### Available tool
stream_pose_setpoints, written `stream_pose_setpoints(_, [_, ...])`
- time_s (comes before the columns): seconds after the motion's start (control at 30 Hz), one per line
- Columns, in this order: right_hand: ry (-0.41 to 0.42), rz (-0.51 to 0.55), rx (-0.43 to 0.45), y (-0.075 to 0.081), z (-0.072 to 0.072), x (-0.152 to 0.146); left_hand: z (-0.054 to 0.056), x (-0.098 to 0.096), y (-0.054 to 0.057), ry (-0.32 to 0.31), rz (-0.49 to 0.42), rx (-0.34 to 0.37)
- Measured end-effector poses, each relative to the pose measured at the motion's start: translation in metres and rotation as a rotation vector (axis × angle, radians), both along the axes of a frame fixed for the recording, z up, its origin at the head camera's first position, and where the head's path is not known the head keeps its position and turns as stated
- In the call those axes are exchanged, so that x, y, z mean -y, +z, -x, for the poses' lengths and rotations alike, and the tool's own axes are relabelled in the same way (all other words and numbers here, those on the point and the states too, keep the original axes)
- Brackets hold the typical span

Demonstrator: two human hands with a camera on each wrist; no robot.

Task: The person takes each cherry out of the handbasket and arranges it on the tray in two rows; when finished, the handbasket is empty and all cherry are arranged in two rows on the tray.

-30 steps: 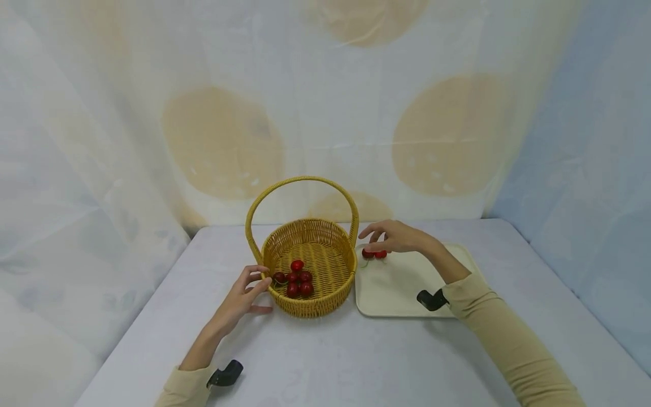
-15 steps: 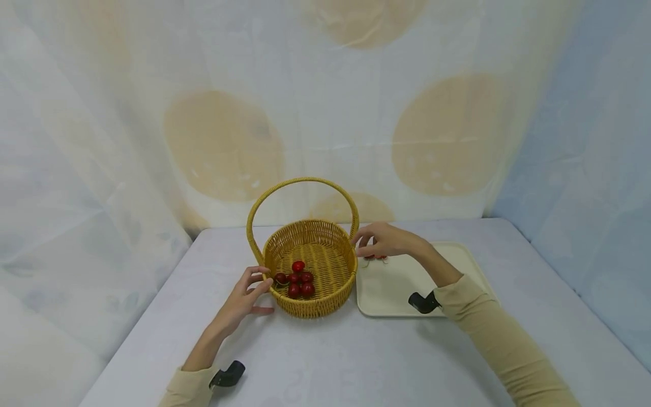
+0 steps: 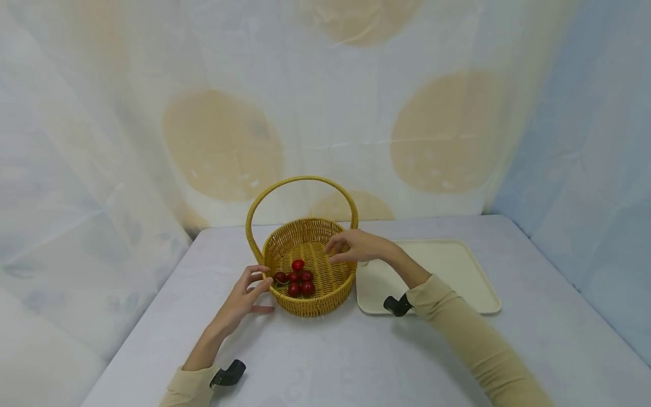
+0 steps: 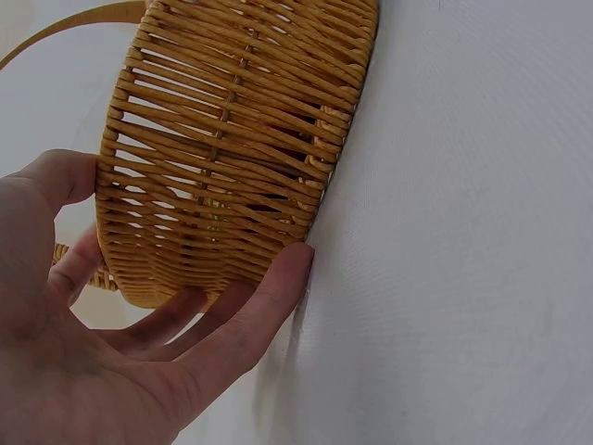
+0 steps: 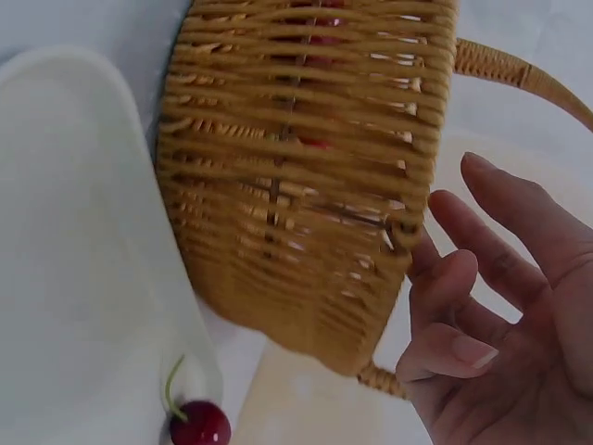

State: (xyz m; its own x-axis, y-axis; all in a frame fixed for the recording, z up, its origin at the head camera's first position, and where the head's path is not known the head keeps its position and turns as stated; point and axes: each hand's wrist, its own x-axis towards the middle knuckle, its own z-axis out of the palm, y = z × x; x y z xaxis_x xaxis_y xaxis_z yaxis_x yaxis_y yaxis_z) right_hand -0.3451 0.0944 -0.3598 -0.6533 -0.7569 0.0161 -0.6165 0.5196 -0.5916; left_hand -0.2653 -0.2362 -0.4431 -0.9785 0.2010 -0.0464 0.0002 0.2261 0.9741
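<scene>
My left hand [image 3: 243,295] holds the left side of a yellow wicker basket [image 3: 305,308]. In the left wrist view its thumb touches the rim and other fingers lie along the woven wall. Several dark red cherries [image 3: 295,277] sit together in the basket's near left part. Above the basket's right side hovers my right hand [image 3: 363,249], fingers loosely bent; no object shows between thumb and fingers. A cherry [image 5: 199,424] with a green stem lies on the pale tray [image 5: 65,269] in the right wrist view. From the head, my right hand hides that corner.
To the basket's right, close beside it, lies the tray [image 3: 447,265] on a white-covered table [image 3: 315,362]. The basket's tall arched handle [image 3: 305,178] rises over its opening. Patterned cloth [image 3: 325,113] hangs behind the table and at both sides.
My right hand has moved left from above the tray's cherries, across the basket rim, to over the basket's inside. The left hand and the basket have stayed in place.
</scene>
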Motion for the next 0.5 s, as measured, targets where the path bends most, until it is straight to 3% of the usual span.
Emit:
stream_pose_setpoints(0.27, [0.041,0.025,0.015,-0.011,0.009,0.025,0.001,-0.003,0.002,0.003,0.004,0.001])
stream_pose_setpoints(0.5, [-0.012,0.04,0.058,-0.028,0.016,0.039,0.001,-0.005,0.001,-0.008,-0.006,0.005])
